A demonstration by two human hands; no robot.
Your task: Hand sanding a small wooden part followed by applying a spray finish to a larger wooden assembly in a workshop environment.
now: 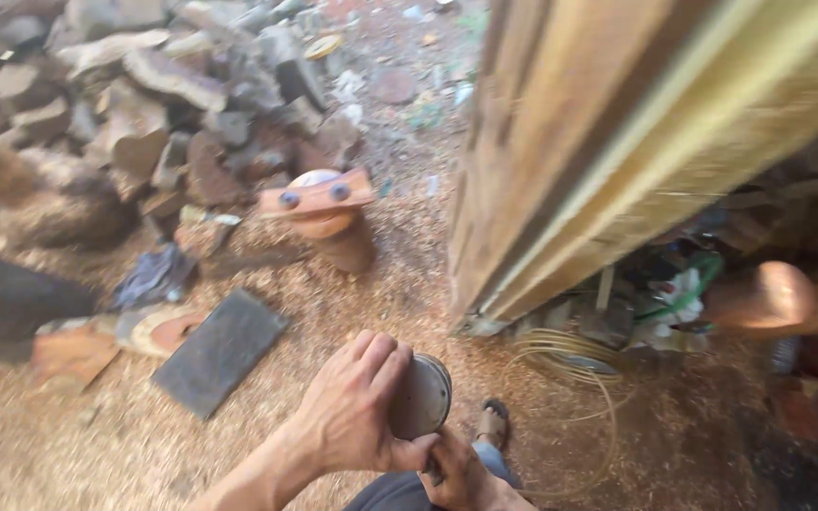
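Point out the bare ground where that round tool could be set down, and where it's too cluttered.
Free: the sawdust floor between the dark flat slab, the wooden stump and the plank stack; also the lower left corner below the slab. Crowded: the wood scrap pile upper left, and the coiled hose and clutter under the planks. The left hand grips the round tool.

The left hand (352, 407) is lying over a round disc tool (420, 396), with the right hand (461, 473) touching it from below. A sandalled foot (494, 423) is standing on the sawdust floor (333, 303) just beside them. A flat slab (220, 350) is lying to the left, a wooden stand (326, 213) farther ahead, and a log pile (134, 104) behind that. A plank stack (617, 132) is leaning on the right, with coiled wire (565, 352) at its foot.
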